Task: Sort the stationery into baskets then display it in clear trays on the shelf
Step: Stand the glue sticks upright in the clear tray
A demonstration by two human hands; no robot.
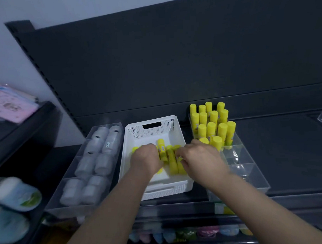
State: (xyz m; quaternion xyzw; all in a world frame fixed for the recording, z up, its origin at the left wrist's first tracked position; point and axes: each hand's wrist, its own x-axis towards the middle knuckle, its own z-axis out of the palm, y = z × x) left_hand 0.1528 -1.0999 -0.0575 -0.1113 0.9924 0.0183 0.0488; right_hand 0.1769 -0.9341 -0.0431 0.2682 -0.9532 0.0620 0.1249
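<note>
**Both hands in basket, sticks lying flat**

Yellow glue sticks lie flat in white basket, long axes near-to-far; one label, unreadable. Left hand fisted round one. Right hand fingers bent onto others, hold unclear. Upright sticks crowd clear tray just right.

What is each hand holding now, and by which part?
It cannot be told. The left hand and the right hand both curl over yellow glue sticks lying in the white basket; blur and the hands themselves hide any grip.
</note>
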